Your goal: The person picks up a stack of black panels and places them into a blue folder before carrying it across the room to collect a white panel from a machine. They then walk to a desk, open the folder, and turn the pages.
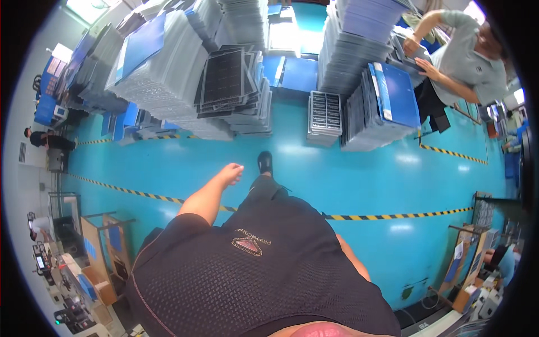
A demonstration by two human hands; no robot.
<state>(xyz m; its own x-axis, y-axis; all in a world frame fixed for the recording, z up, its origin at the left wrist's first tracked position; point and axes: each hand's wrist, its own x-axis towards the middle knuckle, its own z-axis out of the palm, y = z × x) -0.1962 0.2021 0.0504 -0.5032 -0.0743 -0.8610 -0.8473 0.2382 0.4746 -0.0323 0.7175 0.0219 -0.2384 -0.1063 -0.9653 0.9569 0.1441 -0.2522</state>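
Observation:
My left hand (230, 175) is held out in front of my body above the blue-green floor, its fingers loosely curled in, with nothing seen in them. It touches nothing; nearest to it is my own dark shoe (265, 163), and beyond that a stack of flat sheets topped with black panels (224, 78). Of my right arm only a piece of forearm (352, 257) shows beside my dark shirt; the hand is hidden behind my body.
Tall stacks of grey sheets (160, 62) stand ahead left, more stacks (353, 50) ahead right. A low pile (324, 115) and a blue-topped stack (387, 95) are nearer. A co-worker (466, 62) handles panels at right. Yellow-black tape (393, 215) crosses the floor. Workbenches (98, 269) lie behind left.

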